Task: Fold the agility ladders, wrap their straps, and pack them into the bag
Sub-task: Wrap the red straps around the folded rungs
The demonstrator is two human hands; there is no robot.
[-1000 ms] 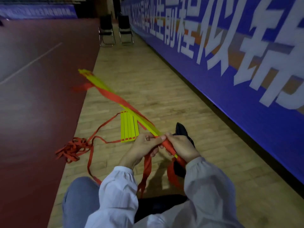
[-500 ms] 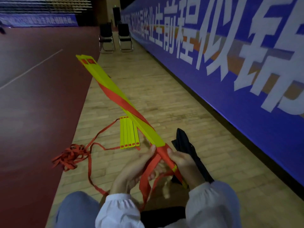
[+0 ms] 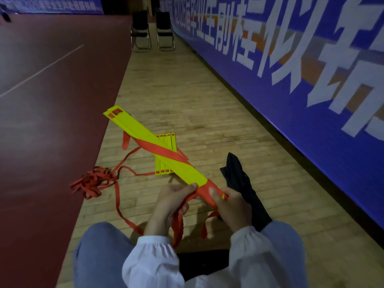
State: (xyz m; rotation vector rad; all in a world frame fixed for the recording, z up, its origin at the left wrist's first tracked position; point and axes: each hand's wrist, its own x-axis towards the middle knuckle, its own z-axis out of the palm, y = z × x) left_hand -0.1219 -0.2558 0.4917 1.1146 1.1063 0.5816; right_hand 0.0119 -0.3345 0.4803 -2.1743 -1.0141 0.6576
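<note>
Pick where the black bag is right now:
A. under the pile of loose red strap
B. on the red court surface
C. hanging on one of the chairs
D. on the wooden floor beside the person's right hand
D: the black bag lies on the wooden floor just beyond the right hand.

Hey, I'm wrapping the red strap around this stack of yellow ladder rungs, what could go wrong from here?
1. The red strap crosses the held stack of yellow plastic rungs only once further up; the far ends look fanned and may splay.
2. The loose red webbing pile on the wooden floor looks tangled and could snag.
3. Only the left hand and right hand pin the wrap; loosening either might unwind it.
</note>
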